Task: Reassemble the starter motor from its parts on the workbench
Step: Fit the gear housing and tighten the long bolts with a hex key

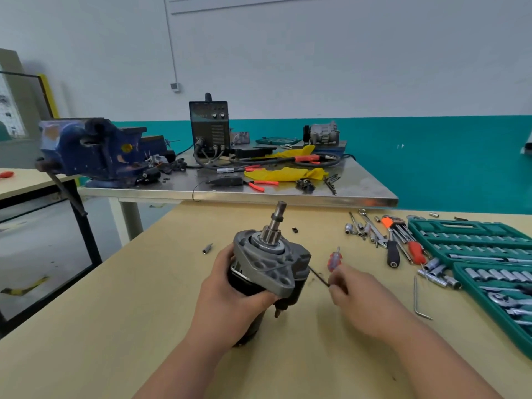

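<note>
Right hand (pixel 354 295): fingers drawn together, pinching the near end of a thin dark rod (pixel 318 276); whether this is a bolt or a key cannot be told. The rod runs up and to the left from the fingertips, and its far tip is at or just short of the right flank of the starter motor (pixel 267 269); contact is not confirmed. The motor lies directly left of this hand, held above the desk (pixel 144 341) with its long axis near upright, tilted slightly away, and the pinion shaft (pixel 276 223) on top. Left hand (pixel 227 300): wrapped firmly around the dark motor body below the grey flange. Judgement: the right hand is the working one and must drive the rod leftward into the housing while the left steadies it. A red-handled screwdriver (pixel 334 259) lies just beyond the right hand; a socket set (pixel 475 240) lies well to the right.
</note>
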Motion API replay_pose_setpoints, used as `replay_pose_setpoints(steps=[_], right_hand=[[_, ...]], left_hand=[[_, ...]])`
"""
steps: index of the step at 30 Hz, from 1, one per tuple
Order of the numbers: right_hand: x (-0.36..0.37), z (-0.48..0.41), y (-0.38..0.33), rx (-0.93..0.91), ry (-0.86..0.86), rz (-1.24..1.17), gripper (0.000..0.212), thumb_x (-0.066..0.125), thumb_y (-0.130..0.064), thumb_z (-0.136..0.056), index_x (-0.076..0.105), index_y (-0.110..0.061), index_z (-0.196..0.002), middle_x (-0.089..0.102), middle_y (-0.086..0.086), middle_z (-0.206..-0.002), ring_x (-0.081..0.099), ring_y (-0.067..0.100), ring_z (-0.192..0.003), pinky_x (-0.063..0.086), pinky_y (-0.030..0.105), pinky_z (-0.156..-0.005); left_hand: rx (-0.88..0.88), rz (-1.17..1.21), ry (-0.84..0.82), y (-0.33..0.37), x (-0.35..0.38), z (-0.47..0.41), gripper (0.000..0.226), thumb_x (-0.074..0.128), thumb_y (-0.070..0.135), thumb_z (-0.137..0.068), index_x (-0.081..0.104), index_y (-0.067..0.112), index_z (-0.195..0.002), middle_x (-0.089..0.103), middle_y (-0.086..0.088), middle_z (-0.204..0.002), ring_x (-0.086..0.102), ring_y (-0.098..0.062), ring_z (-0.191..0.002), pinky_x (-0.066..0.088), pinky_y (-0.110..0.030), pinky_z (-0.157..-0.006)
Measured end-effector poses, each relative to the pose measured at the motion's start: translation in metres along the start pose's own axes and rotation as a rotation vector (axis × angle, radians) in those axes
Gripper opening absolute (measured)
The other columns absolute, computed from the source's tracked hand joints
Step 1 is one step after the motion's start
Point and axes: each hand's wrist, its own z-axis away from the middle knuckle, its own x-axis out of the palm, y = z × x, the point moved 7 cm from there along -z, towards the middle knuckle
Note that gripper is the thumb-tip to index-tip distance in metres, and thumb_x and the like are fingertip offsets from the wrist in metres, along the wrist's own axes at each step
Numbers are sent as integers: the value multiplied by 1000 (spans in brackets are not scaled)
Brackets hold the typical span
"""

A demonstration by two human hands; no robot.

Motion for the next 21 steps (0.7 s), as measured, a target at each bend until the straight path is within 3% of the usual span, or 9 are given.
replay_pose_setpoints(steps=[2, 4, 6, 8, 10, 13, 15, 17, 21], right_hand=[[-8, -1, 10, 85, 92, -339, 18, 46, -16, -97, 54, -32, -98, 65, -6, -75, 56, 8, -60, 41, 20, -52], [-10, -1, 17, 131, 137, -628, 30, 41, -1, -97, 62, -21, -92, 65, -2, -64, 56, 12, -53, 46, 24, -50], [-8, 1, 17, 152, 127, -916, 31, 39, 7, -96, 67, -8, -94, 68, 4, -66, 62, 19, -55, 52, 30, -55], [-8, 2, 12, 118, 107, -1083, 25, 44, 4, -97, 67, -6, -102, 74, 7, -78, 70, 24, -67, 53, 33, -64], [-15, 1, 3, 43, 152, -1084, 19, 52, -3, -97, 67, -11, -104, 75, 7, -81, 72, 23, -72, 52, 33, -68], [-39, 1, -18, -97, 296, -863, 20, 59, -13, -94, 73, -27, -92, 67, 1, -63, 65, 17, -61, 55, 32, -61], [-55, 4, -33, -168, 373, -813, 26, 59, -20, -94, 73, -41, -90, 60, -1, -57, 59, 19, -59, 56, 41, -61], [-66, 8, -49, -234, 405, -925, 21, 59, -25, -94, 74, -39, -92, 60, -2, -61, 58, 19, -60, 53, 50, -61], [-67, 14, -85, -394, 256, -1228, 21, 56, -27, -84, 77, -27, -83, 67, -1, -73, 64, 18, -64, 51, 26, -51]], left_hand=[[5, 4, -49, 0, 3, -1, 82, 90, 48, -51, 50, 50, -123, 65, 29, -114, 61, 10, -103, 42, 1, -76], [1, 13, -64, -1, 2, -2, 82, 91, 47, -50, 51, 52, -121, 65, 28, -115, 61, 9, -104, 45, -1, -76], [-7, 27, -62, -1, -1, -2, 80, 90, 48, -47, 51, 55, -118, 65, 28, -114, 62, 7, -104, 50, -7, -75], [-8, 42, -60, -1, -3, -2, 78, 89, 46, -46, 53, 57, -113, 67, 27, -111, 64, 6, -101, 52, -9, -74], [4, 49, -62, -1, -5, 0, 74, 90, 43, -44, 55, 57, -109, 68, 24, -108, 65, 4, -98, 49, -6, -75], [17, 53, -60, -1, -7, 1, 70, 88, 40, -42, 56, 61, -101, 69, 26, -104, 66, 6, -93, 45, -1, -71], [19, 67, -60, -1, -7, 0, 68, 86, 39, -42, 56, 62, -99, 69, 27, -102, 65, 8, -93, 45, 0, -71], [15, 109, -51, -2, -8, -2, 66, 85, 36, -44, 59, 60, -100, 70, 24, -103, 66, 5, -95, 47, -2, -71], [13, 174, -13, -5, -13, -2, 65, 84, 35, -45, 62, 55, -102, 72, 19, -105, 67, 0, -97, 50, -7, -73]])
